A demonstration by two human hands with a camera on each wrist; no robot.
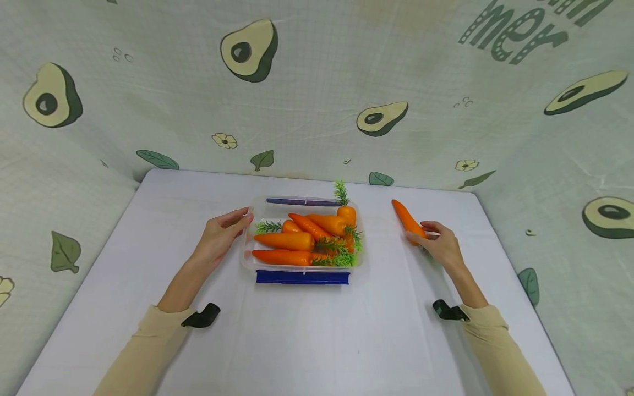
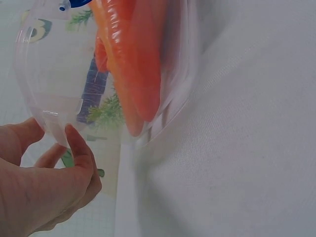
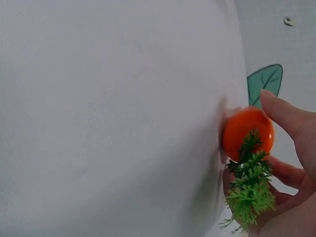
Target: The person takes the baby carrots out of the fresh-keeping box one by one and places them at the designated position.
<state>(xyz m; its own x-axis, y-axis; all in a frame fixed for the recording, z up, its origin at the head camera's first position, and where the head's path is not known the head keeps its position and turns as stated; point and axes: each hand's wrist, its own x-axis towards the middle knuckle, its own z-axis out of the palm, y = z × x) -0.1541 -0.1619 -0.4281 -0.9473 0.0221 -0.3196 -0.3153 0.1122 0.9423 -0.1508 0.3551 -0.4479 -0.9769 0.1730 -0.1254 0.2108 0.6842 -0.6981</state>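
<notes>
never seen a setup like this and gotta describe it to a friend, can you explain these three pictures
There is no robot: a person works with two bare hands. The wide picture comes from a head-worn camera looking forward and down; the other two come from cameras on the left and right wrists, each watching that hand. On the white table sits a clear plastic box with dark blue clips, holding several tapered orange carrots, some showing feathery green tops. The left hand grips the box's edge at the person's left. Right of the box, the right hand holds a single orange carrot with a leafy green top. Behind is pale cloth printed with avocados and leaves.
</notes>
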